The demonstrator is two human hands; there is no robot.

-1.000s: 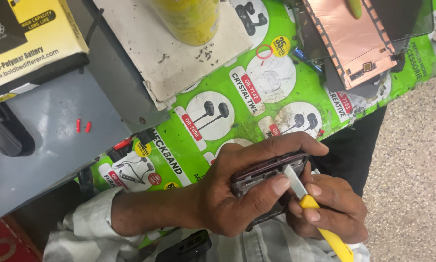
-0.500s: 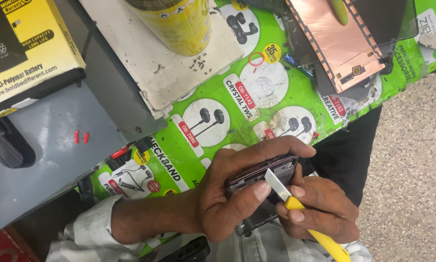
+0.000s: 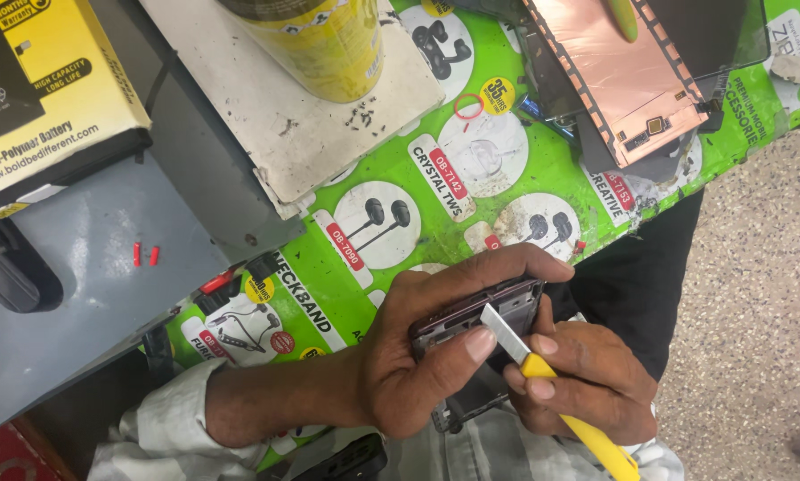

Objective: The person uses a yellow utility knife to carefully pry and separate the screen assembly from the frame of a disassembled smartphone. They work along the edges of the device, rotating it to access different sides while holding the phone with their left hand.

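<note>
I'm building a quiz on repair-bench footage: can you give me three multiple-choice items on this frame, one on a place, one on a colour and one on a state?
1. Where does the copper-coloured panel lie?
A. On the green printed mat, at the top right
B. On the speckled floor
C. On the yellow box

2. What colour is the handle of the blade tool?
A. Red
B. Yellow
C. Black

3. How is the dark phone frame held?
A. It lies free on the mat
B. It is gripped in the left hand
C. It sits on the yellow can

Key:
1 A: the panel rests on the green printed mat, near the top right of the view.
2 B: the handle in the right hand is yellow, with a white blade.
3 B: the left hand wraps around the frame, thumb by the blade.
</note>
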